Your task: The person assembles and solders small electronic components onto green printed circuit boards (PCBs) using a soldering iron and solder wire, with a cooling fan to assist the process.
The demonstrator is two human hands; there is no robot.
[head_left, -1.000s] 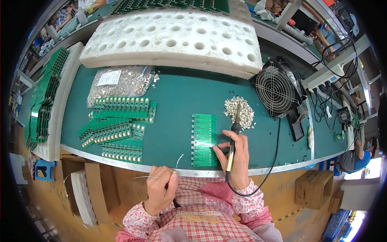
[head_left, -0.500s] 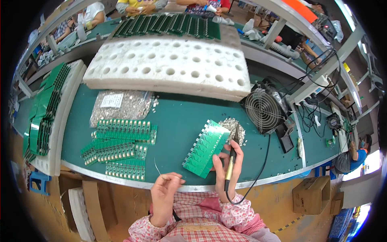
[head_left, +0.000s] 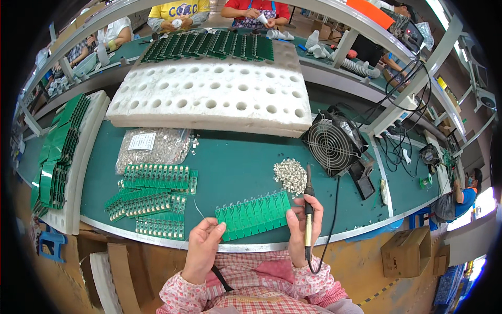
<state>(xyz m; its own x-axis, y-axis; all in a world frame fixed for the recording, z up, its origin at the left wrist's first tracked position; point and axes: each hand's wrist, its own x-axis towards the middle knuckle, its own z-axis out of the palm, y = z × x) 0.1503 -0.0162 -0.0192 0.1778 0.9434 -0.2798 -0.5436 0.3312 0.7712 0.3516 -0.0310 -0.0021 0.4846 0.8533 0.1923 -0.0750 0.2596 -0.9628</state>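
Note:
A green circuit board (head_left: 253, 215) lies level between my hands, above the bench's front edge, with a row of thin pins along its far side. The thumb and fingers of my left hand (head_left: 201, 247) pinch its left end. A thin wire (head_left: 198, 208), seemingly solder, sticks up from that same hand. My right hand (head_left: 299, 238) is closed around a soldering iron (head_left: 309, 215), its tip pointing away from me, and steadies the board's right end with thumb and fingers. Just beyond the right hand sits a heap of small, pale metallic parts (head_left: 290, 176).
Stacked populated boards (head_left: 157, 201) and a clear bag of parts (head_left: 151, 146) lie on the left. White foam blocks (head_left: 209, 94) carrying green boards stand at the back and far left. A black fan (head_left: 332, 146) stands right, near the iron's cord. Co-workers sit across the bench.
The board has come nearer me and turned from a steep slant to nearly level. My left hand, earlier apart from it, now grips its left end. The iron has shifted slightly right.

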